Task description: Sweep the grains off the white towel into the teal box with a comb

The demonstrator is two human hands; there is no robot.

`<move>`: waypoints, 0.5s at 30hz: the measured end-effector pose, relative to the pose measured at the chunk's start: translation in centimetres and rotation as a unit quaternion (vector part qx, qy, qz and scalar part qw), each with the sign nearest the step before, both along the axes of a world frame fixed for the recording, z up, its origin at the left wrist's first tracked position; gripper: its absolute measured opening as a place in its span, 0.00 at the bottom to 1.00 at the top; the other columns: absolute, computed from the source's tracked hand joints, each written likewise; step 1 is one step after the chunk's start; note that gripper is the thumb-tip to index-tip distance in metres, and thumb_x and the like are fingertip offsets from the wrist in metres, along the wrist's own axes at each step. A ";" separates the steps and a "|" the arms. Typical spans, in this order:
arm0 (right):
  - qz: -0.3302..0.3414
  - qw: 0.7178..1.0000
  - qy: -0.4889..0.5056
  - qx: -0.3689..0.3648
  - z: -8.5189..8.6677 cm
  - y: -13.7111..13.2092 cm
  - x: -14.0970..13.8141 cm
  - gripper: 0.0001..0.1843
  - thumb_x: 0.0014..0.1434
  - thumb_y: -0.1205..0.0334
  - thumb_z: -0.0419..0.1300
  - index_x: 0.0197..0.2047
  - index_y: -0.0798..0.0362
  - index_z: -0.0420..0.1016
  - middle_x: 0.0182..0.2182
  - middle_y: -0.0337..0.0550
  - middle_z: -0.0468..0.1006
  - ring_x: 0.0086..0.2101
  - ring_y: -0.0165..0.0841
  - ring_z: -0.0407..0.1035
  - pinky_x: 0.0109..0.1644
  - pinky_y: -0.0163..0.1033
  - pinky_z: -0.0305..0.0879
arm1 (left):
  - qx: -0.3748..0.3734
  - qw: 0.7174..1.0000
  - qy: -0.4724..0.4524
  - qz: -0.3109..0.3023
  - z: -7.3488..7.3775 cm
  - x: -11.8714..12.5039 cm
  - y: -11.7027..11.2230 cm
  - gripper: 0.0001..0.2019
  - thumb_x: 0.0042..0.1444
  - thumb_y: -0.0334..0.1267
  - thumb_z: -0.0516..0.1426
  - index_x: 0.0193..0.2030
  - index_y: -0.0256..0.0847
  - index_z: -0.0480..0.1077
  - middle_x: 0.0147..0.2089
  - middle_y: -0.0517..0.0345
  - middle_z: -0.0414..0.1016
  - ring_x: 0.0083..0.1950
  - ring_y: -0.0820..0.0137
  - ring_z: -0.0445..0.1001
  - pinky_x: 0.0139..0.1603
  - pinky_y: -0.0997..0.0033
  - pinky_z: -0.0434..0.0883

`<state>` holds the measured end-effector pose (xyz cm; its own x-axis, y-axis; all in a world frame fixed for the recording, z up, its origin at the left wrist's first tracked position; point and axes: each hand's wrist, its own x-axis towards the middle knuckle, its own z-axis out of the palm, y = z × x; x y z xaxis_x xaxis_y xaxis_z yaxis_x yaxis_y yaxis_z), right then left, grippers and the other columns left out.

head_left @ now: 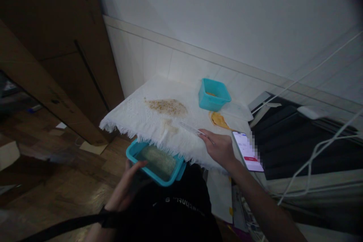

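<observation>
My left hand (126, 187) grips a teal plastic container (156, 161) from below and holds it just under the near edge of a white fringed cloth (136, 115). The container has pale grainy matter inside. My right hand (219, 148) rests on the cloth with fingers pinched on a thin clear stick (190, 128) that points left toward a brown patch of grains (167, 106). A second teal container (213, 94) stands at the cloth's far side.
A phone (247, 151) with a lit screen lies right of my right hand. A yellow scrap (219, 120) lies by the far container. Brown cardboard (51, 45) leans at left. White cables (314, 155) cross a dark panel at right.
</observation>
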<state>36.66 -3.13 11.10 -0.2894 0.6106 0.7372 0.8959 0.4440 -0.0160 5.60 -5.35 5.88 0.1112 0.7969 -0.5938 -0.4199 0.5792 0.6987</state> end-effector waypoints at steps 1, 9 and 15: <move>0.018 1.000 -0.003 -0.004 -0.2 0.0 -0.1 0.13 0.73 0.66 0.58 0.45 0.50 0.86 0.35 0.40 0.90 0.27 0.31 0.83 0.33 0.32 0.78 | -0.004 1.000 0.001 0.004 0.2 -0.1 0.0 0.21 0.55 0.37 0.67 0.53 0.53 0.67 0.57 0.56 0.76 0.62 0.52 0.75 0.51 0.53 0.82; 0.132 0.991 0.012 -0.026 0.1 -4.8 -2.8 0.15 0.69 0.77 0.57 0.51 0.56 0.82 0.39 0.44 0.90 0.34 0.30 0.85 0.41 0.30 0.80 | -0.007 1.000 -0.016 0.017 -0.1 -0.3 0.0 0.24 0.53 0.36 0.69 0.55 0.52 0.68 0.62 0.53 0.75 0.66 0.48 0.73 0.49 0.49 0.83; 0.140 0.989 0.031 -0.047 0.8 -6.7 -3.8 0.15 0.70 0.73 0.58 0.54 0.51 0.81 0.39 0.40 0.90 0.32 0.29 0.84 0.40 0.30 0.80 | -0.011 1.000 -0.022 0.005 -0.6 -0.5 0.0 0.24 0.55 0.38 0.68 0.56 0.53 0.67 0.62 0.54 0.76 0.66 0.49 0.73 0.50 0.50 0.82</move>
<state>32.82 -9.79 11.86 -0.4121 0.5802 0.7026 0.7345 0.6678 -0.1207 5.10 -5.32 5.29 0.1309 0.7844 -0.6063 -0.4558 0.5907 0.6658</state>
